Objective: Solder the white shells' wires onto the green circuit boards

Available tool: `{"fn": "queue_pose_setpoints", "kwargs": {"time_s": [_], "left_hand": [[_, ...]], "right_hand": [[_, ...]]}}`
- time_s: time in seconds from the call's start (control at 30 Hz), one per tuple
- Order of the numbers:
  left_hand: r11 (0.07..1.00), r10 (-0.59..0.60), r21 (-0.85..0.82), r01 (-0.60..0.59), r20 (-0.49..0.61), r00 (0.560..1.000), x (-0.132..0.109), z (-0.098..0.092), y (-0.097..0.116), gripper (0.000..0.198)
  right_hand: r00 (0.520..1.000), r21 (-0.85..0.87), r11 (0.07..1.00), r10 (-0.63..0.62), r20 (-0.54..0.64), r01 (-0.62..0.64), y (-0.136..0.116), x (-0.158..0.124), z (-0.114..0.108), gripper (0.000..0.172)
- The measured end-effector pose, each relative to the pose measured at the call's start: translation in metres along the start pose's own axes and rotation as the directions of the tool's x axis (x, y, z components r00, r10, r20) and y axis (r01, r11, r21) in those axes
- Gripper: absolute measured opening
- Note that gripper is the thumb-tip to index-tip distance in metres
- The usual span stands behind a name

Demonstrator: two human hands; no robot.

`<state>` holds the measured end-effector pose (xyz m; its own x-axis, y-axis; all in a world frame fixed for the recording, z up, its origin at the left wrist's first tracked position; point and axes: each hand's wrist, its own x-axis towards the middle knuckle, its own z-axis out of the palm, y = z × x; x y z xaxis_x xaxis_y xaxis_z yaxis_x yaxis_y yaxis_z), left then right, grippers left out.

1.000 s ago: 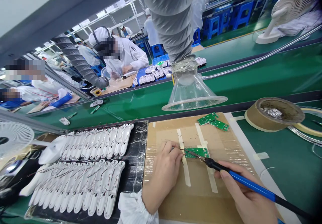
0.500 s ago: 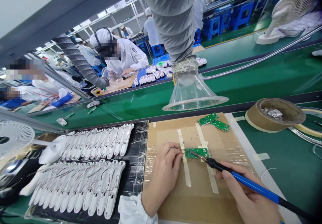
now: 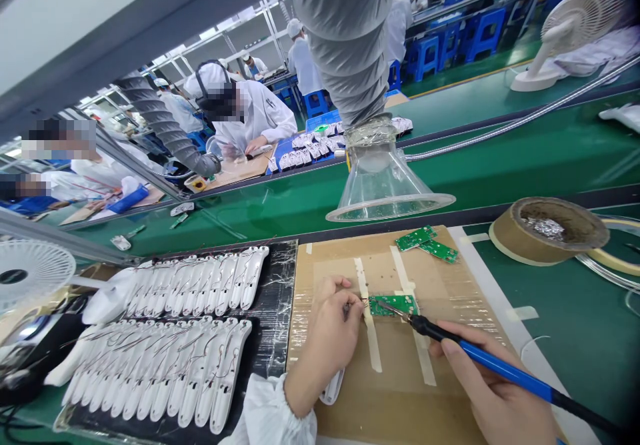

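Iron (image 3: 505,373) in right hand (image 3: 497,405), on board (image 3: 396,303); left hand (image 3: 325,345) pinches wire (image 3: 346,309); print unreadable

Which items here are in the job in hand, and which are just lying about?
In use: soldering iron in right hand, tip on the circuit board; left hand pinched at its left edge; cardboard mat.
Lying about: two spare boards, tape roll, white housings, desk fan.
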<state>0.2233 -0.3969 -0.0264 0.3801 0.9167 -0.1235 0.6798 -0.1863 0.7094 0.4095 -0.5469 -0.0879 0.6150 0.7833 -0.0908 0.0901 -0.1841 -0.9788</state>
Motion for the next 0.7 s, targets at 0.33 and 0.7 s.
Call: {"fn": "queue_pose_setpoints", "kwargs": {"time_s": [0.33,0.7], "left_hand": [[0.98,0.014,0.196,-0.028,0.076,0.997,0.005,0.0,0.013,0.021],[0.985,0.066,0.154,-0.08,0.093,0.993,0.008,-0.001,0.006,0.021]], "right_hand": [[0.999,0.059,0.997,0.047,0.013,-0.047,-0.008,-0.002,0.007,0.034],[0.999,0.023,1.0,-0.01,0.041,0.009,-0.005,0.003,0.005,0.032]]}}
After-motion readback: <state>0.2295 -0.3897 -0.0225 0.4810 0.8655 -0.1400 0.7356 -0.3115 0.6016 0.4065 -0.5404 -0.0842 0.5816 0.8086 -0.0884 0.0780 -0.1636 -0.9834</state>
